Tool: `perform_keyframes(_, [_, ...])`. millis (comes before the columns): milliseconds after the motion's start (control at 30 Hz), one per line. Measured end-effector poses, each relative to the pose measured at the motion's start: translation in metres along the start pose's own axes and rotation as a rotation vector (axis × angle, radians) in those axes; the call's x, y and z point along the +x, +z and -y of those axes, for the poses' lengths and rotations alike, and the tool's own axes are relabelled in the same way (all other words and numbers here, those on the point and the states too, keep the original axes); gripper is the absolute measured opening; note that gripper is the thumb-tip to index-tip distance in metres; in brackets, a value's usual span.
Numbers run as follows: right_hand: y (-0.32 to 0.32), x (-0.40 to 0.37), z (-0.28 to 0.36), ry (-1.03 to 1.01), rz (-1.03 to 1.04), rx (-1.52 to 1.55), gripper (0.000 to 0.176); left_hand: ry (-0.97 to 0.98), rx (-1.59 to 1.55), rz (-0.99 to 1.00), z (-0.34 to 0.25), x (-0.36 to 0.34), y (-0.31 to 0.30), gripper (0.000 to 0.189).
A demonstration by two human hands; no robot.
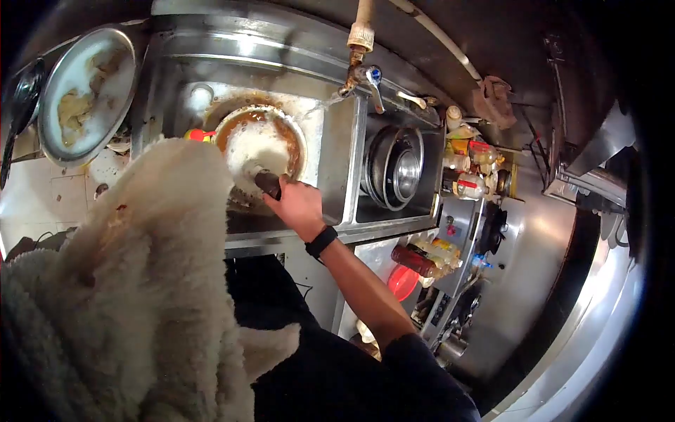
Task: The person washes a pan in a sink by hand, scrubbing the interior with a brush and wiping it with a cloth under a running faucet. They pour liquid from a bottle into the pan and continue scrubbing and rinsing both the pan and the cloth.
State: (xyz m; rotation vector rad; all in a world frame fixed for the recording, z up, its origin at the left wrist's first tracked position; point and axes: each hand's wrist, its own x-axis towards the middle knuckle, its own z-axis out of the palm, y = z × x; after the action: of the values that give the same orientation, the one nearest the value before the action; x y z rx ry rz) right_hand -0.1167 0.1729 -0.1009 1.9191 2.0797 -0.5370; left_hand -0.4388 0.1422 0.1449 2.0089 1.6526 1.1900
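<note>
My right hand (299, 204), with a black band at the wrist, is closed around a tool with a dark handle (268, 184). The tool's pale end dips into whitish, foamy liquid inside a round pan (302, 144) with brown-stained walls, so its kind cannot be made out. That pan sits in the left bay of a steel sink (337, 158). A red and yellow item (200, 134) shows at the pan's left edge. Cream fleecy fabric (162, 281) fills the lower left and covers the area where my left hand could be; that hand does not show.
A faucet (362, 74) with a blue-marked lever hangs over the sink. Nested metal bowls (406, 172) occupy the right bay. An oval tray (53, 130) of suds stands at left. Bottles (470, 186) crowd the right side, above a red bowl (403, 283).
</note>
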Motion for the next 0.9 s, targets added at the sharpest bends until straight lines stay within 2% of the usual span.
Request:
perform_keyframes(100, [0.004, -0.006, 0.004, -0.076, -0.093, 0.031, 0.043, 0.006, 0.019, -0.026, -0.012, 0.002, -0.008, 0.038])
perform_keyframes(167, [0.003, -0.015, 0.007, -0.055, -0.031, 0.091, 0.043, 0.015, 0.013, -0.05, -0.017, 0.007, -0.009, 0.038])
perform_keyframes(267, [0.011, 0.001, 0.014, -0.055, -0.084, 0.192, 0.042, -0.044, -0.003, -0.225, -0.019, 0.006, 0.013, 0.039])
perform_keyframes(300, [0.022, 0.009, 0.009, -0.133, -0.147, 0.179, 0.04, -0.1, -0.004, -0.256, -0.016, 0.006, 0.026, 0.039])
perform_keyframes(333, [0.011, 0.008, 0.005, -0.182, -0.225, 0.235, 0.038, -0.012, 0.228, 0.054, -0.007, 0.008, 0.016, 0.035])
perform_keyframes(367, [-0.005, 0.006, 0.006, -0.14, -0.2, 0.192, 0.037, -0.091, 0.127, -0.01, -0.005, 0.003, 0.043, 0.031])
perform_keyframes(400, [-0.019, 0.009, 0.004, -0.111, -0.184, 0.149, 0.036, -0.065, 0.009, -0.017, 0.007, -0.002, 0.061, 0.025])
perform_keyframes(467, [-0.018, 0.013, -0.014, -0.136, -0.226, 0.074, 0.036, -0.378, -0.107, -0.061, 0.02, -0.02, 0.099, 0.022])
perform_keyframes(533, [-0.013, 0.011, -0.029, -0.126, -0.237, 0.077, 0.039, -0.522, -0.194, -0.039, 0.055, -0.04, 0.135, 0.021])
perform_keyframes(633, [-0.017, -0.006, -0.032, -0.142, -0.2, 0.097, 0.033, -0.408, -0.09, 0.079, 0.059, -0.049, 0.165, 0.022])
perform_keyframes(733, [-0.017, -0.012, -0.03, -0.117, -0.099, 0.181, 0.034, -0.43, -0.064, 0.173, 0.044, -0.047, 0.185, 0.022])
perform_keyframes(833, [-0.01, -0.003, -0.021, -0.118, -0.123, 0.279, 0.032, -0.413, -0.095, 0.161, 0.03, -0.041, 0.197, 0.022])
perform_keyframes(900, [-0.007, 0.01, -0.016, -0.238, -0.183, 0.272, 0.028, -0.416, -0.126, 0.147, 0.022, -0.037, 0.199, 0.022])
